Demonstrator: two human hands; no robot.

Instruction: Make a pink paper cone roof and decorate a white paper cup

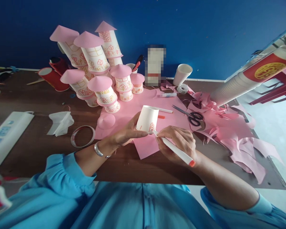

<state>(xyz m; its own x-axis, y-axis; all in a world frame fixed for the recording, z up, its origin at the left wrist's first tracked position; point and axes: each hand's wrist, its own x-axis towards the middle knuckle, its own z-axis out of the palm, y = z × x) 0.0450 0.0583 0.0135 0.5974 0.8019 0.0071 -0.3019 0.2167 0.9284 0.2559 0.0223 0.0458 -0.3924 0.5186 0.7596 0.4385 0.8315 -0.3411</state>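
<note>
A white paper cup rests in my left hand, its fingers and thumb closed about the lower side. Orange flower lines show near the cup's lower rim. My right hand grips a white marker with an orange end, its tip touching the cup beside the drawn flower. Under both hands lies a sheet of pink paper. Just beyond the cup are another white pen and an orange marker cap. A small pink paper cone sits left of my left hand.
Decorated cup towers with pink cone roofs stand at the back left. Scissors and pink paper scraps lie right, near a long stack of cups. A tape roll and power strip are left.
</note>
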